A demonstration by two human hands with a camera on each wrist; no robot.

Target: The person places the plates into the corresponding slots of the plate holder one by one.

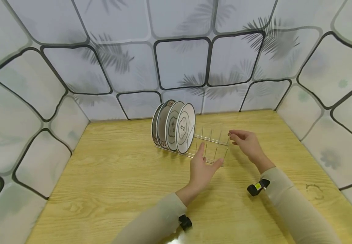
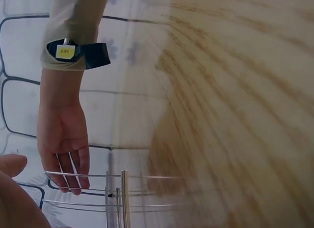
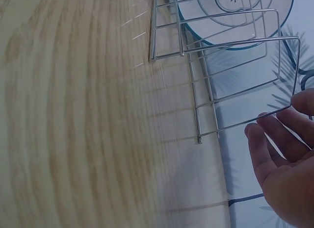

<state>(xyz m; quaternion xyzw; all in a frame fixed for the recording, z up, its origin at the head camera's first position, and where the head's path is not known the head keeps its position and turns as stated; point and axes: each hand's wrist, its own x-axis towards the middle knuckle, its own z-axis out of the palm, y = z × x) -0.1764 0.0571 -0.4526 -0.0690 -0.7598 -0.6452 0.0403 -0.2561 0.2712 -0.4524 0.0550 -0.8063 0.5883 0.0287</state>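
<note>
A wire dish rack (image 1: 211,139) stands on the wooden table, its bare end toward the right. Several white plates with dark rims and a printed centre, the nearest a patterned plate (image 1: 185,128), stand upright in its left half. My right hand (image 1: 247,144) is at the rack's right end, thumb and fingertips pinching the end wire (image 3: 296,71) near its upper corner. At the front side of the rack, my left hand (image 1: 199,171) has thumb and index finger spread apart beside the wires; its other fingers are mostly hidden.
The wooden table (image 1: 112,183) extends around the rack. Walls covered in a stone-and-leaf pattern, including the back wall (image 1: 182,64), enclose it at the back and both sides. A black camera (image 1: 185,222) is strapped at the left wrist and another camera (image 1: 257,187) at the right.
</note>
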